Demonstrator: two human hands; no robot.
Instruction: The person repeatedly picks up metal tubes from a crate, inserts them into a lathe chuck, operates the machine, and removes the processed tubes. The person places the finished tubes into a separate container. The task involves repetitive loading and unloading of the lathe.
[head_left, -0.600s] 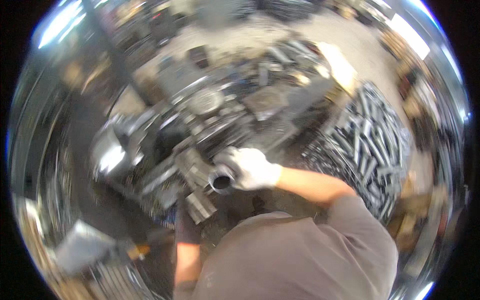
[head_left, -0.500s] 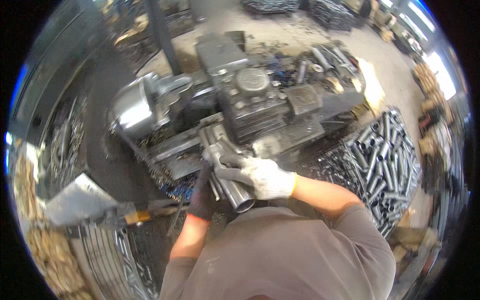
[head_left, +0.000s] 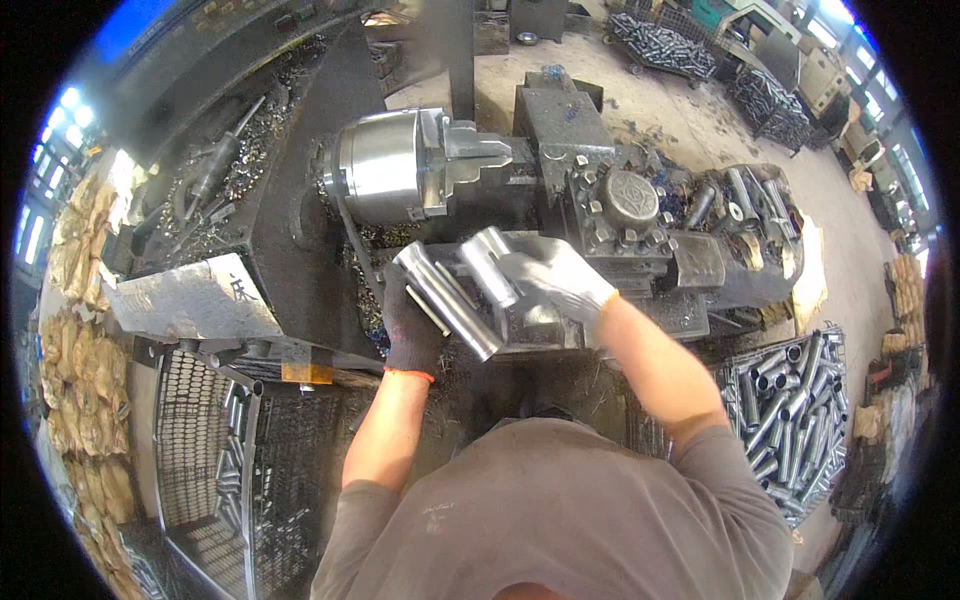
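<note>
My left hand (head_left: 412, 335), in a dark glove with an orange cuff, is closed round a shiny metal tube (head_left: 455, 305) held at a slant. A thin pale strip (head_left: 428, 310) runs along that tube; I cannot make out what it is. In my right hand (head_left: 560, 278), gloved in white and grey, is a second metal tube (head_left: 487, 262), slightly blurred and beside the first. Both hands are in front of a lathe, whose bright round chuck (head_left: 385, 168) has stepped jaws and stands beyond my left hand. The tool post (head_left: 630, 198) lies beyond my right hand.
A bin of metal tubes (head_left: 790, 410) stands at the right. At the lower left is a mesh cage (head_left: 190, 440) with tubes inside. A pale metal plate (head_left: 200, 300) juts out at left, near stacked brown sacks (head_left: 85, 370). More tubes (head_left: 745, 200) lie on the lathe's right end.
The tubes, held together before, are now apart, one in each hand. Both hands have moved up and away from my body, the right one further right. The view has shifted.
</note>
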